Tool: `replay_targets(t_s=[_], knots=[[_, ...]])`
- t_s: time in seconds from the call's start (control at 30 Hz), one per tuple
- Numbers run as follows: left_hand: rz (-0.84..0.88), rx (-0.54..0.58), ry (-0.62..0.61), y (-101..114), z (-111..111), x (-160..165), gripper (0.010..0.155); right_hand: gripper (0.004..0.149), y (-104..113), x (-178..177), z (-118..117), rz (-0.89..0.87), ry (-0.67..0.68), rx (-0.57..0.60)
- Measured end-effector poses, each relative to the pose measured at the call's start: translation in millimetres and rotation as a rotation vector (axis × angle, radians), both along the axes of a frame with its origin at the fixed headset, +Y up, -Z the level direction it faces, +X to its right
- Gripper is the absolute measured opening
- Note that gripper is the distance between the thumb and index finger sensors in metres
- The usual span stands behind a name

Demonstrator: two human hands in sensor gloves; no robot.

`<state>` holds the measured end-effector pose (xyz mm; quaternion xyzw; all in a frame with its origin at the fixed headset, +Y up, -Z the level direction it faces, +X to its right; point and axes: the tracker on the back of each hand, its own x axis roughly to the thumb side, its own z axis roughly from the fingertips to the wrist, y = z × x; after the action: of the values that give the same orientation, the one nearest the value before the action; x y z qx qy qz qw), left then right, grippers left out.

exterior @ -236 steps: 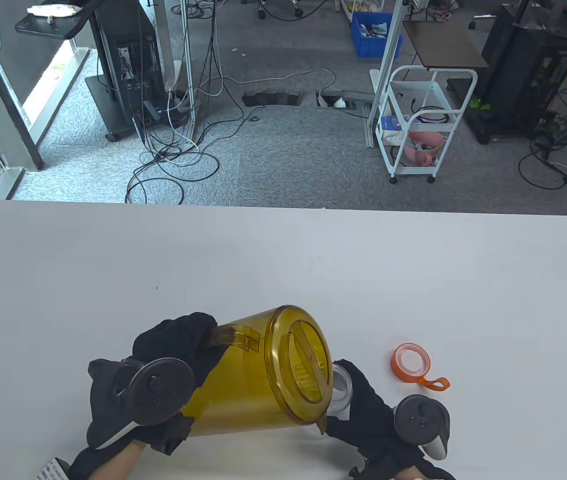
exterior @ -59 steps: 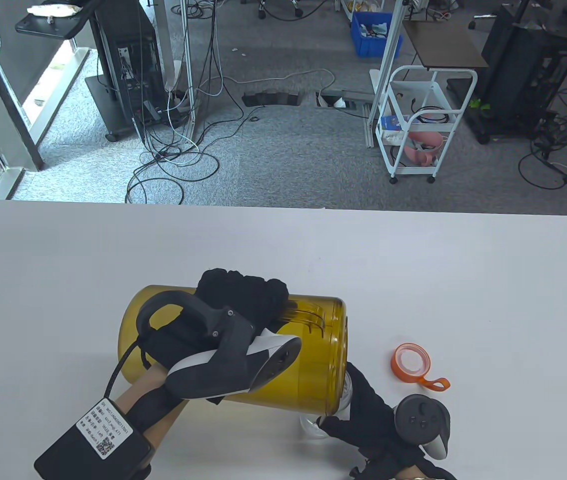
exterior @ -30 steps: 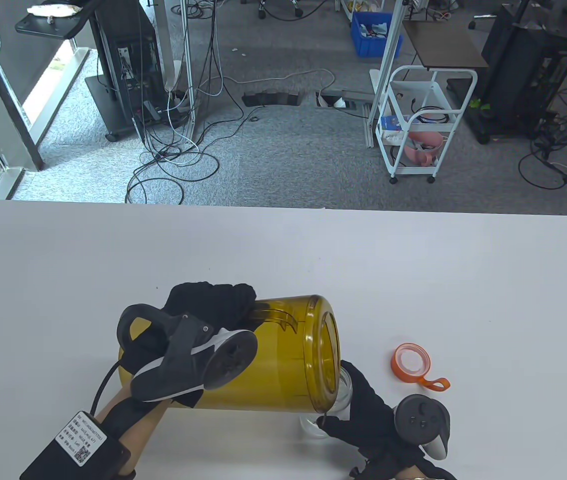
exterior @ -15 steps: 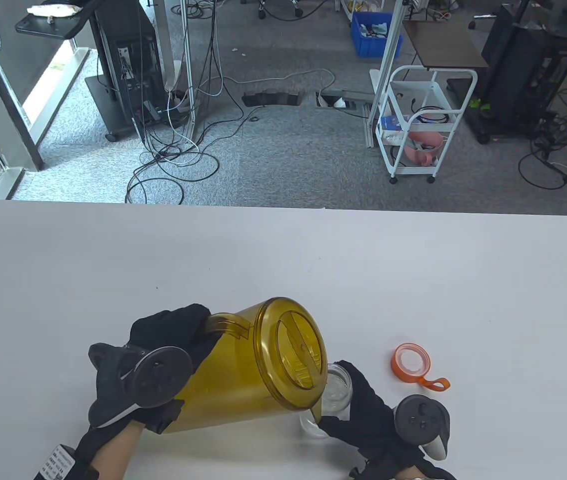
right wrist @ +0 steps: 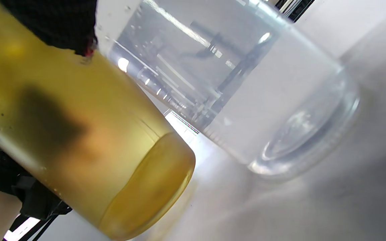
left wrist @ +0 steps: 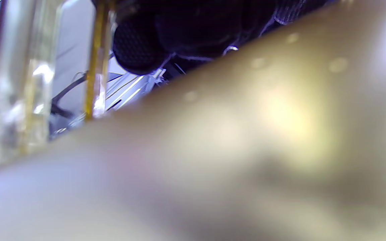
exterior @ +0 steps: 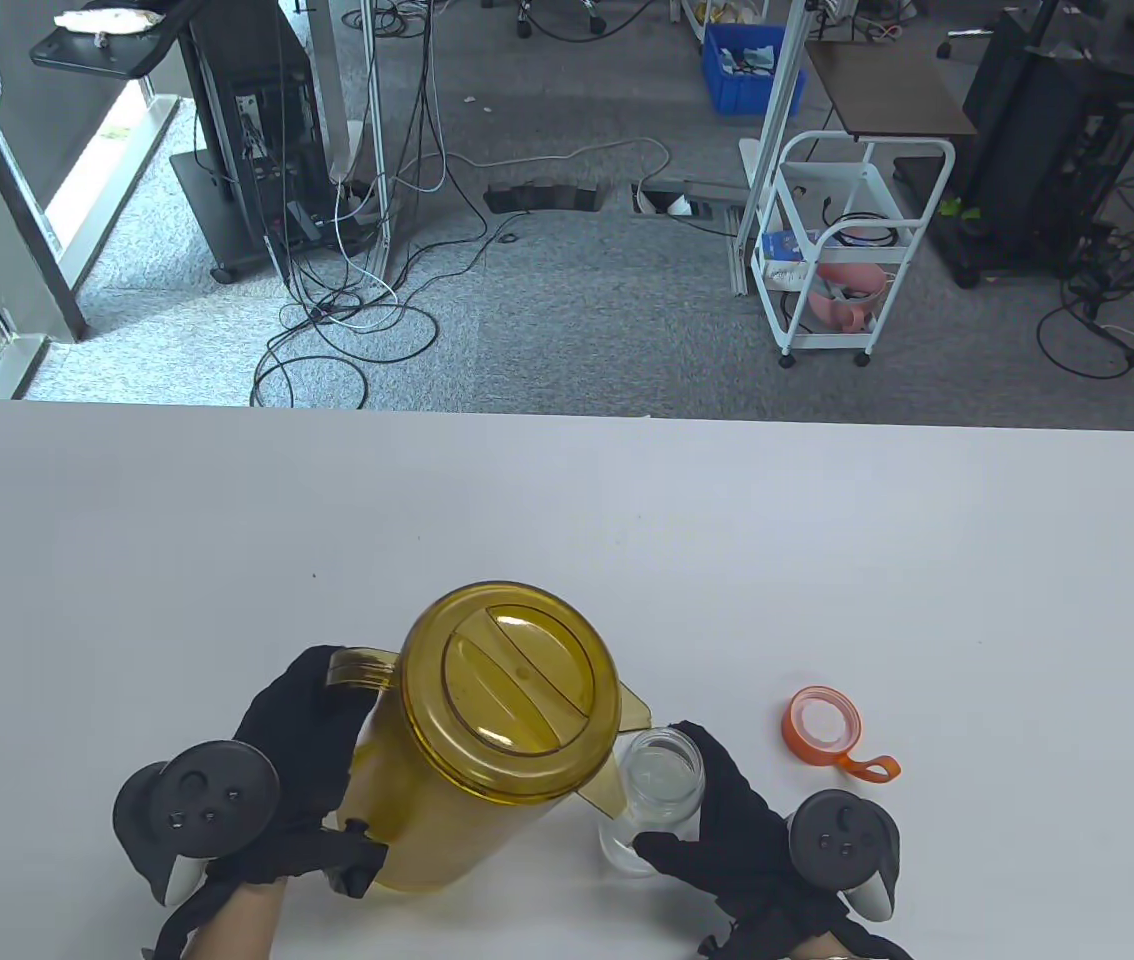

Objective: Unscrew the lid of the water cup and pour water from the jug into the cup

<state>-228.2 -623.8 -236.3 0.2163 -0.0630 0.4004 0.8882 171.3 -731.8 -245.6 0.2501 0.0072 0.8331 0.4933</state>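
Table view: the jug (exterior: 487, 730), tipped over the cup (exterior: 657, 800) half a second ago, now stands near upright in the left hand (exterior: 267, 760), which grips its handle; the right hand (exterior: 727, 840) grasps the cup. Pouring looks finished. The orange lid (exterior: 824, 722) lies right.

Left wrist view: fingers (left wrist: 139, 50) curl behind the handle.

Right wrist view: the cup holds water.

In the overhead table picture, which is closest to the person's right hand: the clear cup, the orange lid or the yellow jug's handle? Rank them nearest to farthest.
Measured from the right hand:
1. Clear cup: the hand's fingers wrap round it, just to the hand's left.
2. Orange lid: lying on the table beyond the hand, slightly to its right.
3. Jug handle: far left, gripped by the left hand.
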Motion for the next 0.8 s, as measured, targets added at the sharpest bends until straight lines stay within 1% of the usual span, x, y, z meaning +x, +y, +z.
replay_targets(t_s=[0.07, 0.2, 0.3, 0.47, 0.53, 0.67, 0.8], knots=[[0.062, -0.024, 0.002, -4.8, -5.9, -3.8, 0.037, 0.099, 0.0, -0.1, 0.1, 0.0, 0.0, 0.0], [0.147, -0.014, 0.029, -10.8, -22.7, -10.8, 0.037, 0.099, 0.0, 0.0, 0.1, 0.0, -0.001, 0.0], [0.218, -0.018, 0.034, -16.4, -41.4, -18.1, 0.037, 0.099, 0.0, 0.0, 0.1, 0.0, -0.001, 0.0], [0.237, 0.007, 0.103, -21.1, -65.4, -26.7, 0.037, 0.099, 0.0, 0.0, 0.1, 0.0, -0.001, 0.0], [0.258, 0.006, 0.124, -26.6, -77.8, -28.9, 0.037, 0.099, 0.1, -0.2, 0.3, -0.003, 0.004, -0.004], [0.318, 0.004, 0.13, -36.7, -92.4, -29.5, 0.037, 0.099, 0.2, 0.0, -0.2, -0.005, 0.006, -0.006], [0.312, 0.015, 0.127, -42.5, -104.5, -26.7, 0.037, 0.099, 0.2, 0.1, -0.5, -0.008, 0.009, -0.009]])
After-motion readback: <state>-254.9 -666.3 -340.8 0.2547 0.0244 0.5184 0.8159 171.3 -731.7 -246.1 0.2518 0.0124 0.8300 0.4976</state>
